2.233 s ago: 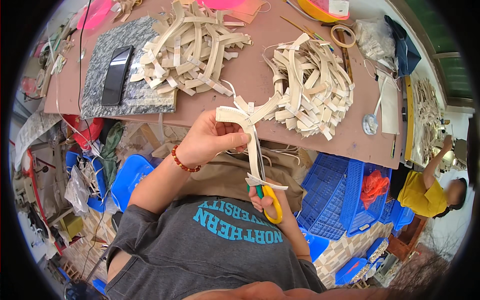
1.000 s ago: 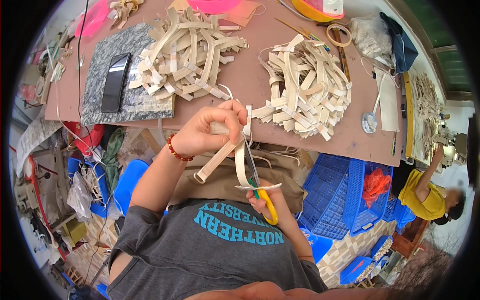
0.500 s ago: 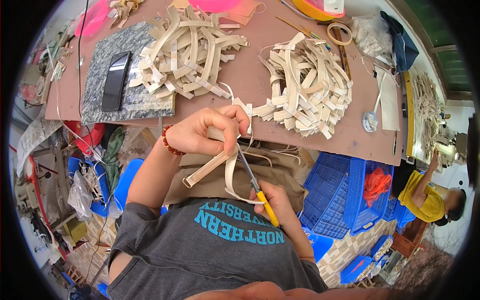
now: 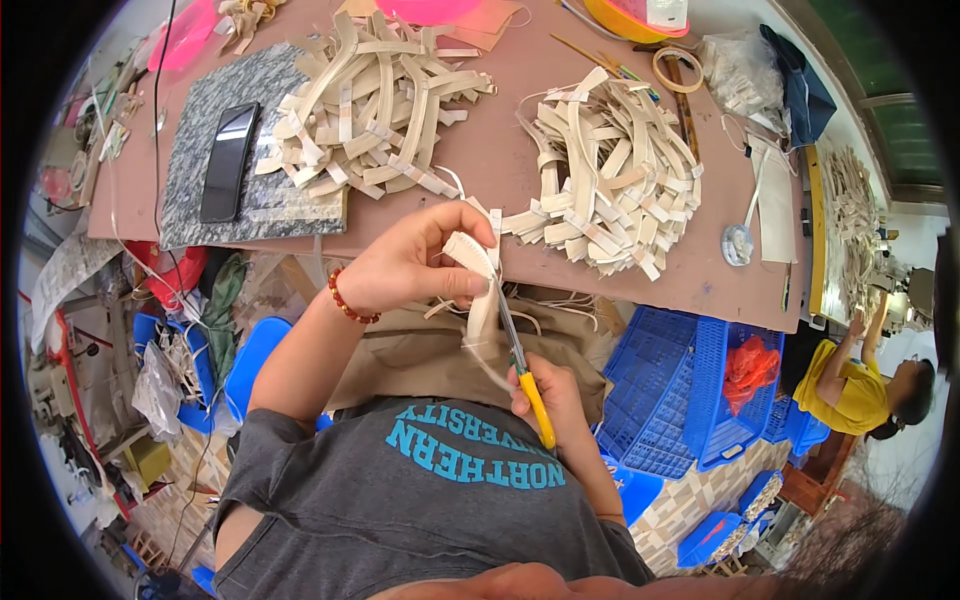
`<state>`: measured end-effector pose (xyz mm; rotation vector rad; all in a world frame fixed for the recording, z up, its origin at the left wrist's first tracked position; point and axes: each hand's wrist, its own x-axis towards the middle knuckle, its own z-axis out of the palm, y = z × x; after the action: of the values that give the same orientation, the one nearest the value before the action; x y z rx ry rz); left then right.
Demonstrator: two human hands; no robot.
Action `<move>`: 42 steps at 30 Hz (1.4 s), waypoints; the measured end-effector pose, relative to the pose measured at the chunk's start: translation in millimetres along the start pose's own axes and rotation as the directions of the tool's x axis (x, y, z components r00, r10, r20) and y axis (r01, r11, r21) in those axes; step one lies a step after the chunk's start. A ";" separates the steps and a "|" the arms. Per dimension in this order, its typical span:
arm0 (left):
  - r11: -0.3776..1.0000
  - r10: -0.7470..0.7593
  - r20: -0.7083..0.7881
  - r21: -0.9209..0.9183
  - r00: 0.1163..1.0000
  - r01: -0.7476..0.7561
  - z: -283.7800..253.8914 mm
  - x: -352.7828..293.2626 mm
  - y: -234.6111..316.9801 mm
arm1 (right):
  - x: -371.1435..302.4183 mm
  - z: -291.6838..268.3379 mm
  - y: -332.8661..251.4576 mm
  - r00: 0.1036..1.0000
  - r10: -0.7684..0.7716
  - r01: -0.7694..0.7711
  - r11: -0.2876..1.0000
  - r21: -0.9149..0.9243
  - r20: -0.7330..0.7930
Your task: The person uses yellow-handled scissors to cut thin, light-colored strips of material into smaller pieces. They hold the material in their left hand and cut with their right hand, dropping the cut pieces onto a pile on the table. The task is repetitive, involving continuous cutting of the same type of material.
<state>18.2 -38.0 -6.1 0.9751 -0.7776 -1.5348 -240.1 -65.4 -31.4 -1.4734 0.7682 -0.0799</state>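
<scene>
- Basically, the left hand pinches a cream fabric strip between thumb and fingers.
- Strip is above the lap, just off the near edge of the table; upper end folds over by the thumb, lower part hangs toward the scissors.
- Right hand grips the scissors by the yellow handle, blades pointing up beside the strip, tips near the left hand; cannot tell whether the blades touch fabric.
- Beaded bracelet on left wrist.
- Two piles of similar strips on table: left pile partly over a speckled stone slab, right pile directly on the tabletop.
- Dark phone lies on the slab, left of the left pile.
- Tape roll at far right, beyond the right pile.
- Blue crates below table, right side; red bag in one.
- Co-worker in yellow top at far right.
</scene>
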 end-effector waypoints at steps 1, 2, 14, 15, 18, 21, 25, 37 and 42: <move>0.999 -0.020 -0.040 -0.035 0.999 0.019 1.2 -1.5 -0.8 | 0.2 0.6 2.0 1.000 -0.011 0.011 1.000 -0.004 -0.020; 0.997 -0.042 -0.079 -0.071 0.996 0.036 2.5 -2.9 -2.0 | 0.4 0.7 4.1 0.999 -0.022 0.022 1.000 -0.008 -0.040; 0.999 0.021 -0.078 -0.028 0.997 -0.023 12.1 -5.9 -6.9 | 0.0 6.6 8.5 0.985 -0.058 -0.014 0.910 0.414 0.160; 0.999 0.016 -0.074 -0.033 0.997 -0.019 12.1 -5.9 -7.1 | -0.3 7.1 9.0 0.984 -0.049 -0.030 0.900 0.434 0.170; 1.000 0.019 -0.061 -0.022 0.998 -0.021 11.5 -4.5 -6.6 | -2.1 8.1 12.4 0.980 -0.021 -0.080 0.872 0.482 0.199; 0.999 -0.001 -0.095 -0.044 0.995 -0.003 14.9 -3.1 -4.7 | -3.9 6.6 16.4 0.975 0.004 -0.118 0.858 0.500 0.222; 0.998 -0.020 -0.016 -0.056 1.000 0.019 8.4 -4.5 -2.9 | -4.5 2.7 11.6 0.974 0.029 -0.131 0.882 0.453 0.225; 0.997 -0.077 0.085 0.004 0.993 0.077 4.8 0.4 2.1 | -3.5 0.4 10.7 0.984 -0.017 -0.051 0.928 0.370 0.177; 0.995 -0.095 0.102 0.009 0.990 0.095 2.2 0.4 3.2 | -3.6 -0.3 13.5 0.986 0.031 -0.078 0.952 0.294 0.161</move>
<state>17.6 -39.0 -2.4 0.9541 -0.8156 -1.6769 -248.3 -61.9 -42.1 -1.1538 0.6387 -0.0370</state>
